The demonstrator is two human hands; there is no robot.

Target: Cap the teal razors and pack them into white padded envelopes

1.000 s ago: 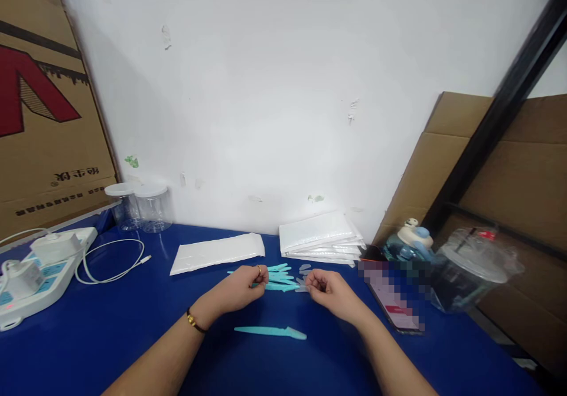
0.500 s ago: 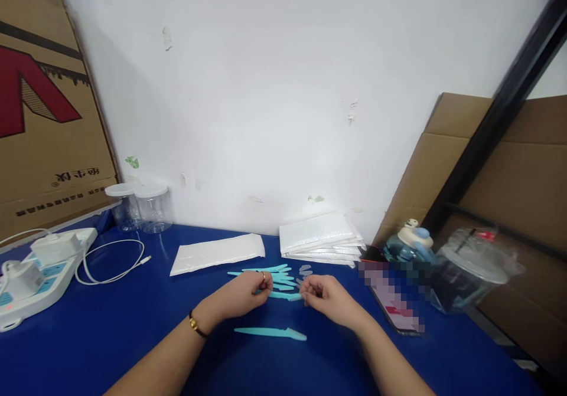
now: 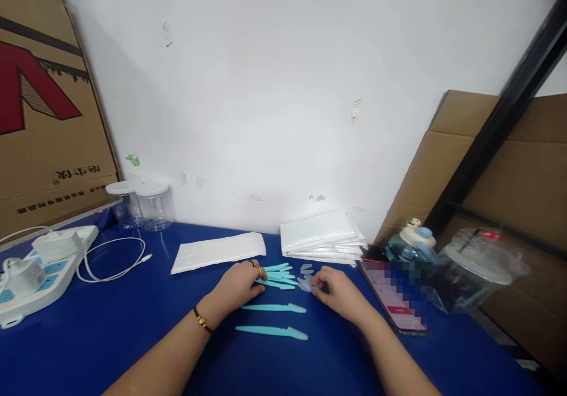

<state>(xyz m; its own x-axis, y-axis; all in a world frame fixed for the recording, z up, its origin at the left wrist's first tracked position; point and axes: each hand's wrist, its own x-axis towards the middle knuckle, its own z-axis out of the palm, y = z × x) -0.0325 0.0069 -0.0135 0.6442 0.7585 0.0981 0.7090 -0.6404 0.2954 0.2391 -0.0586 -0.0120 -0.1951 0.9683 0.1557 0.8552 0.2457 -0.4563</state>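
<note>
Two turquoise eyebrow razors, a nearer razor [image 3: 271,331] and a farther razor [image 3: 274,308], lie side by side on the blue table in front of me. Beyond them is a fanned pile of eyebrow razors [image 3: 281,276]. My left hand [image 3: 241,284] is at the handle end of this pile, its thumb and fingers closed around a razor handle; the fingers partly cover the handles. Small clear blade caps [image 3: 305,282] lie just right of the pile. My right hand [image 3: 332,288] is at them, thumb and forefinger pinched on a cap that is mostly hidden.
Behind the razors are a white padded mailer [image 3: 219,251] and a stack of mailers [image 3: 319,236]. A phone [image 3: 396,310] and a bagged tub [image 3: 476,272] stand right. A power strip [image 3: 62,278], white cable [image 3: 110,279] and clear jars [image 3: 155,210] are left.
The second razor, which was between my hands, now lies on the table beyond the first. My left hand has moved back to the pile and my right hand to the clear caps.
</note>
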